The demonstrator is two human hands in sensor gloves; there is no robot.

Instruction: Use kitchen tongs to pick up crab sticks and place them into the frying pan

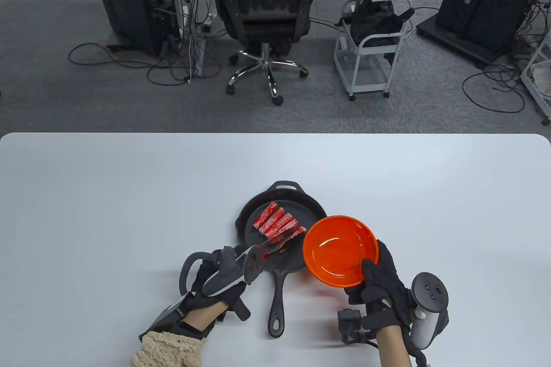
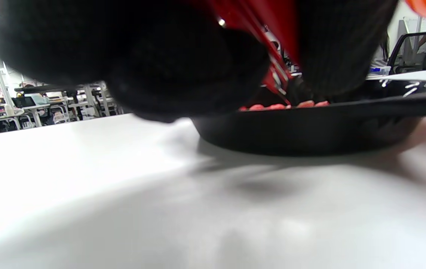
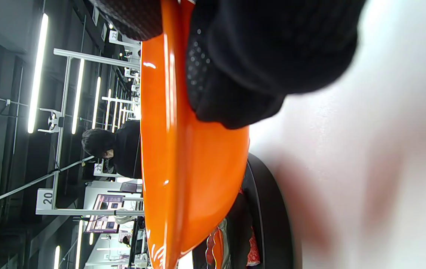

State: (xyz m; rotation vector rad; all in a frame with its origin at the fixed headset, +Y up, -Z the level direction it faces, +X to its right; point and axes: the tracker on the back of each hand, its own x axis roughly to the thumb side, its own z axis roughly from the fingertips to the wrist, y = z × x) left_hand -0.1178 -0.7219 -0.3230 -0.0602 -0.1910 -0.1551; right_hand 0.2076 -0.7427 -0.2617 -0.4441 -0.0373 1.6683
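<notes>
White table [image 1: 129, 195] before an office floor: left hand [image 1: 224, 272] clamped on kitchen tongs [image 1: 275, 247], laying the last crab sticks [image 1: 277, 223] in the frying pan [image 1: 258, 208]; right hand [image 1: 379, 281] pinching the emptied orange bowl [image 1: 340, 251]; next, presumably, opening the tongs

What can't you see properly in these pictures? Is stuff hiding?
- Left wrist view: the gloved left hand fills the top, hiding most of the tongs; the pan wall hides all but the tops of the crab sticks.
- Right wrist view: the orange bowl and right hand block most of the pan; the table is blurred.
- Table view: whether the tongs' tips grip a stick is too small to tell.
</notes>
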